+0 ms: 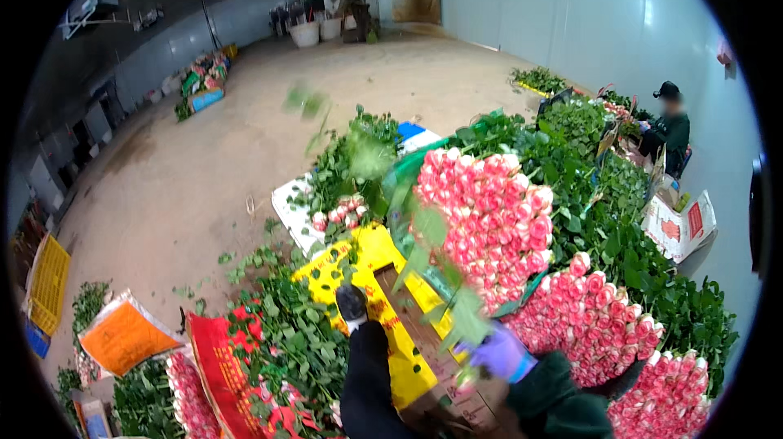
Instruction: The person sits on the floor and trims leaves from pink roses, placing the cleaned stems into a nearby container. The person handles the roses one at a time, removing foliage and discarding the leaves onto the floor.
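Note:
My right hand (pixel 500 354), in a purple glove under a dark green sleeve, is closed around a rose. The pink-and-white bloom (pixel 467 379) hangs below my fingers. Its leafy stem (pixel 465 317) runs up and to the left, blurred by motion. Beneath the hand lies a brown board (pixel 407 310) with markings, bordered by a yellow printed sheet (pixel 391 350). A dark leg with a black shoe (pixel 350 301) extends over the sheet. My left hand is out of view. Just right of my hand stands a dense stack of pink-and-white roses (pixel 578 317).
A larger rose stack (pixel 483 219) rests in green wrapping ahead. Leafy stems (pixel 300 329) lie left beside a red printed sheet (pixel 214 372). An orange-and-white sack (pixel 128 335) and a yellow crate (pixel 48 283) are farther left. Another person (pixel 670 133) sits at the far right among stems.

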A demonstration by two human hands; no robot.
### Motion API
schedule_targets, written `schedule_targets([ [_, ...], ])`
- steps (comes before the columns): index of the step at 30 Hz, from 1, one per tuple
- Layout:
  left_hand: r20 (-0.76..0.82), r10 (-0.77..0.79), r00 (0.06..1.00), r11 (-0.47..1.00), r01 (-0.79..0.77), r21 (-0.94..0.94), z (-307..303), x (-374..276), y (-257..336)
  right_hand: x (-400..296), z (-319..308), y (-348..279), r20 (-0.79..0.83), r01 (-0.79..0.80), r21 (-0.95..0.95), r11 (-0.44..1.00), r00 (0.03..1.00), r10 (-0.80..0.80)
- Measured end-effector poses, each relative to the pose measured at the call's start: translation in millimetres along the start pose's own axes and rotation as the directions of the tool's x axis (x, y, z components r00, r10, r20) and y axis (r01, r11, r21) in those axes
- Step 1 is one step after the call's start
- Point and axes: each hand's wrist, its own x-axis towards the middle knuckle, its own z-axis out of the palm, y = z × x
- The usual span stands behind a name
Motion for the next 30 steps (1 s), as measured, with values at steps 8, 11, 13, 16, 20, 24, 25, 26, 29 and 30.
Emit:
schedule_targets([
  [8, 0.041, -0.076, 0.996, 0.978, 0.083, -0.190, 23, -26, 53, 128, -103, -258, -0.432, 0.514, -0.439, 0.737, 0.598, -0.675],
  [11, 0.109, -0.111, 0.988, 0.967, 0.133, -0.216, 39, -19, 51, 186, -211, -259, -0.621, 0.369, -0.415, 0.831, 0.553, -0.556],
  [13, 0.074, -0.124, 0.989, 0.955, 0.140, -0.263, 28, -32, 48, 208, -220, -242, -0.671, 0.174, -0.121, 0.977, 0.712, -0.209],
  [16, 0.042, -0.107, 0.993, 0.936, 0.115, -0.333, 15, -51, 42, 226, -213, -213, -0.470, -0.079, 0.305, 0.949, 0.855, 0.222],
  [20, 0.082, 0.050, 0.995, 0.895, -0.008, -0.447, 1, -60, 17, 228, -243, -226, -0.387, 0.047, 0.136, 0.990, 0.922, 0.009],
  [24, 0.127, 0.703, 0.700, 0.705, -0.709, 0.004, 2, -92, 89, 201, -106, -218, -0.425, 0.169, -0.823, 0.542, 0.450, -0.785],
  [25, 0.148, 0.578, 0.802, 0.807, -0.535, -0.251, -14, -75, 87, 190, -84, -199, -0.123, 0.370, -0.889, 0.271, 0.378, -0.918],
  [26, 0.137, 0.320, 0.937, 0.743, -0.158, -0.650, 0, -92, 105, 192, -57, -156, -0.006, 0.431, -0.815, 0.388, 0.663, -0.749],
  [29, 0.083, 0.454, 0.887, 0.397, -0.118, -0.910, -26, -109, 125, 100, 129, -21, 0.263, 0.281, -0.509, 0.814, 0.951, -0.163],
  [30, 0.062, 0.493, 0.868, 0.273, -0.087, -0.958, -33, -118, 131, 76, 169, 2, 0.464, 0.235, -0.516, 0.824, 0.885, 0.038],
])
